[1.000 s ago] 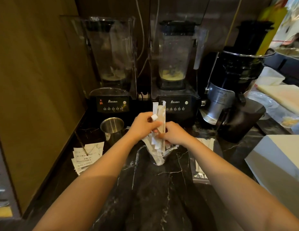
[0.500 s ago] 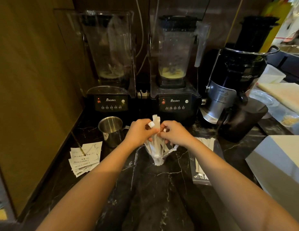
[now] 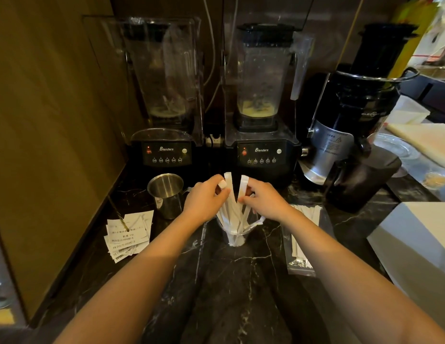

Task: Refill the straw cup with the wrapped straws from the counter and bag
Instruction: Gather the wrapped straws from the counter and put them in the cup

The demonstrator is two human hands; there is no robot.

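A clear straw cup (image 3: 235, 236) stands on the black marble counter (image 3: 231, 289), with several white wrapped straws (image 3: 232, 209) standing in it. My left hand (image 3: 205, 202) grips the left part of the bunch near the top. My right hand (image 3: 264, 201) pinches the right part of the bunch, and the tops are spread apart in a V. A clear plastic bag (image 3: 301, 244) holding more wrapped straws lies flat on the counter just right of the cup.
Two black blenders (image 3: 166, 152) (image 3: 262, 155) stand behind the cup, a juicer (image 3: 345, 135) to their right. A steel cup (image 3: 166, 194) and a stack of paper slips (image 3: 128, 234) sit at left. A white box (image 3: 420, 244) fills the right edge.
The bunch of straws has gone down into the cup. Both hands lowered with it, and the straw tops have parted into two groups.
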